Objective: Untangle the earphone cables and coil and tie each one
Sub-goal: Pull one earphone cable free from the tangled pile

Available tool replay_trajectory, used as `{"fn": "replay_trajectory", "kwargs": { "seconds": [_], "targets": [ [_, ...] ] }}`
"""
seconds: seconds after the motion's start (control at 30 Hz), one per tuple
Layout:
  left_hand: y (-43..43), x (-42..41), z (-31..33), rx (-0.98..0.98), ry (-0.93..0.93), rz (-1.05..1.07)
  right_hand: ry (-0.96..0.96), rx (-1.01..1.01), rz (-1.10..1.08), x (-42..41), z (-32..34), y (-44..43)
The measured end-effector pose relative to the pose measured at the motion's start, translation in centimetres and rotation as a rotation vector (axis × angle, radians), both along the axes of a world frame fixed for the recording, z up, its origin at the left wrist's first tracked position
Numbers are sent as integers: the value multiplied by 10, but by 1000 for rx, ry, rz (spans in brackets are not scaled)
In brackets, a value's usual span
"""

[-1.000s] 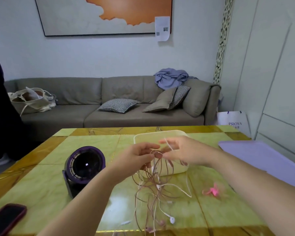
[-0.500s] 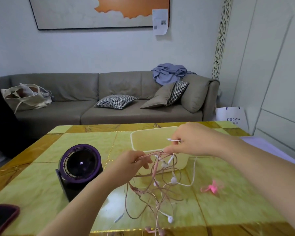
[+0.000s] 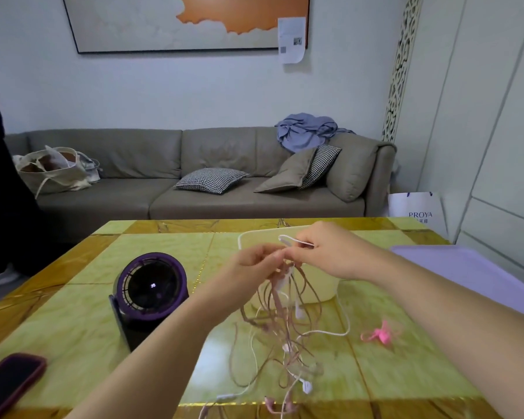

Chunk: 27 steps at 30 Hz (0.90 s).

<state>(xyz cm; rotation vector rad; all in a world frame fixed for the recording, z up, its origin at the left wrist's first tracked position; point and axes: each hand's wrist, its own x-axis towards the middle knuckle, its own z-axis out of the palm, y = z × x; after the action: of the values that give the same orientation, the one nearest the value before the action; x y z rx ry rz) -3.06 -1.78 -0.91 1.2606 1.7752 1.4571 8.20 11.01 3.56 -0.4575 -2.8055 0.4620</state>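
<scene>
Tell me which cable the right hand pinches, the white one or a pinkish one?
The white cable: its loop sticks out of the right hand. The pinkish-brown cables hang from the left hand.

Tangled earphone cables [image 3: 277, 300] are dusty pink and white. The glossy counter [image 3: 58, 322] is yellow-green with marble veining and golden-brown borders. The round desk fan [image 3: 150, 287] is purple and black, the plastic tub [image 3: 324, 285] cream.

So, headcount: two hands, left hand [image 3: 251, 264] and right hand [image 3: 330, 252], both pinching one tangle of earphone cables [image 3: 282, 322], pink and white strands, too knotted to count. One cream tub [image 3: 254, 237] right behind them, one purple fan [image 3: 150, 288] left of the left hand, one phone [image 3: 9, 379] further left, one pink tie [image 3: 380, 334] right of the tangle, one lilac tray [image 3: 466, 267] beyond that.
</scene>
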Motion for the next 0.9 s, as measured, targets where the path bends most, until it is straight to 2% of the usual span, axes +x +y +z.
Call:
{"fn": "replay_trajectory", "kwargs": {
  "seconds": [0.13, 0.27, 0.37, 0.43, 0.5, 0.57, 0.63, 0.8, 0.9],
  "targets": [
    [0, 0, -1, -27, 110, 38, 98, -64, 4, -1, -4, -5],
    [-5, 2, 1, -116, 174, -30, 210, -126, 10, 0, -10, -3],
    [-8, 2, 5, -167, 232, -28, 178, -168, 9, 4, -10, -3],
    [-9, 3, 9, -211, 345, 34, 100, -193, 21, 6, -9, -4],
    [-8, 5, 10, -218, 568, 118, 43, -217, 27, 9, -8, -5],
    [-5, 7, 10, -127, 701, 200, 35, -248, 18, 11, -4, -5],
    [-3, 8, 10, -19, 629, 254, 29, -270, 5, 13, 1, -4],
    [2, 12, 13, 40, 168, 188, 11, -457, 31, 13, -2, -5],
    [3, 17, 12, 79, -80, 132, 69, -478, -5, 12, -9, -8]
  ]
}}
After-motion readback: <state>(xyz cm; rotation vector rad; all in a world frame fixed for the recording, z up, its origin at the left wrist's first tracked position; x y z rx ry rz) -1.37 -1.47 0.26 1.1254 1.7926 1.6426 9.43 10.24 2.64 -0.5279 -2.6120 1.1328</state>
